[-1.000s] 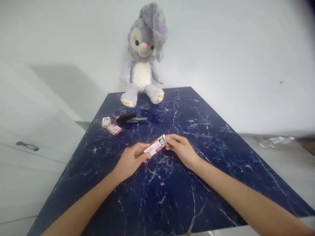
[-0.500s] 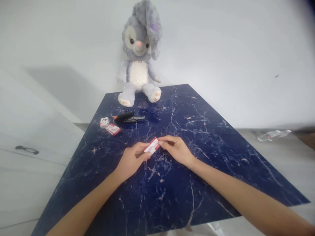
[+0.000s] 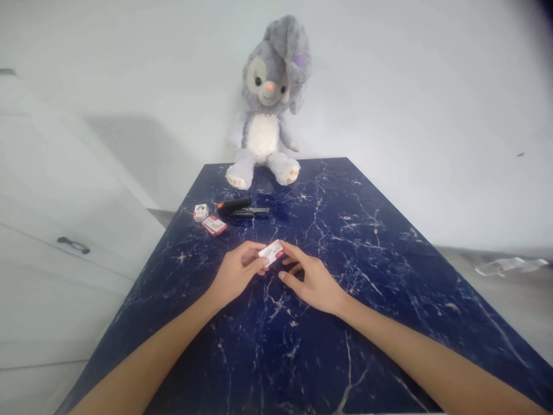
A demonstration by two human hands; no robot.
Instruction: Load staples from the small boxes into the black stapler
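Your left hand [image 3: 237,272] pinches a small red-and-white box [image 3: 272,253] between thumb and fingers, while your right hand [image 3: 317,283] has its thumb and fingers parted, the index fingertip at the box's right end, though whether it touches cannot be told. You have that box between both hands over the dark blue marbled table [image 3: 319,351], and beyond your left hand lie a flat red-and-white packet [image 3: 215,225], a white carton [image 3: 201,212] and a black stapler [image 3: 237,206]. Farther out, a grey plush toy [image 3: 263,135] sits facing you at the table's far edge.
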